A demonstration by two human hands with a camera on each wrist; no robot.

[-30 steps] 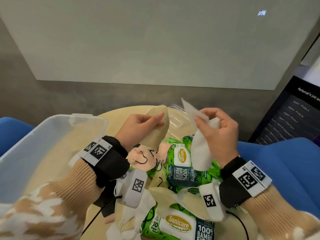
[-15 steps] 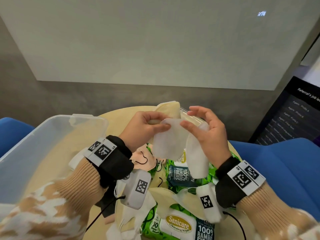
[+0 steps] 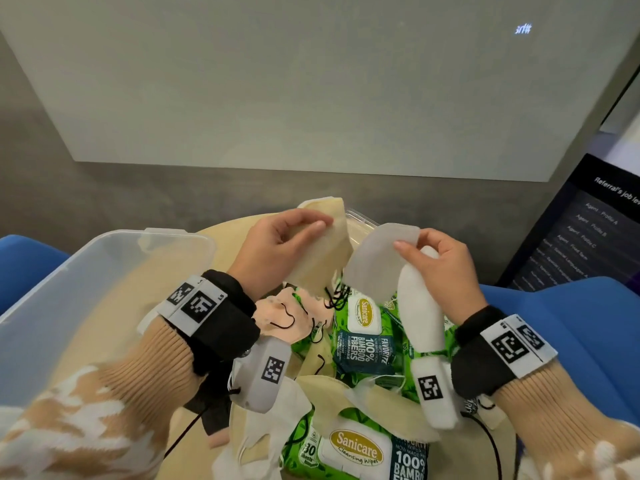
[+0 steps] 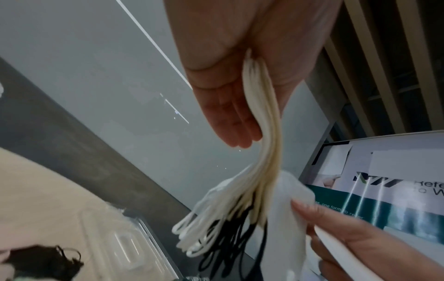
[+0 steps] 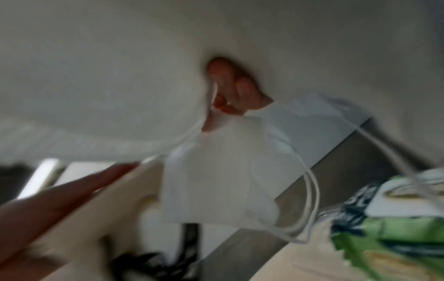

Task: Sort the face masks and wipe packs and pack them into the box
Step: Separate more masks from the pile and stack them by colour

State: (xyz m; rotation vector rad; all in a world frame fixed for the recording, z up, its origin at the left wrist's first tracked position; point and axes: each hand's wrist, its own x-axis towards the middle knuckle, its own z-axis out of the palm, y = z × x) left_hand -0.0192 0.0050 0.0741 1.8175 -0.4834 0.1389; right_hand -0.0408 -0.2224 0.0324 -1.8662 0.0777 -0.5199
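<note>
My left hand [image 3: 284,240] grips a stack of beige face masks [image 3: 325,251] above the table; in the left wrist view the stack [image 4: 264,121] hangs from my palm with white and black ear loops dangling. My right hand [image 3: 440,268] pinches a white mask [image 3: 377,261] by its top edge and holds more white masks [image 3: 420,306] in the palm; in the right wrist view the white mask [image 5: 216,171] hangs with its loops. Green wipe packs [image 3: 367,327] and loose masks lie below. The clear plastic box [image 3: 86,282] stands at the left.
A round wooden table [image 3: 221,237] carries the pile. A pink mask [image 3: 291,313] lies under my left wrist. A clear lid [image 3: 360,220] lies behind the hands. Blue chairs [image 3: 568,327] flank the table, and a dark screen [image 3: 588,230] stands at the right.
The hands, together on the white mask half a second ago, have drawn apart: the left keeps the beige stack, the right carries the white mask to the right.
</note>
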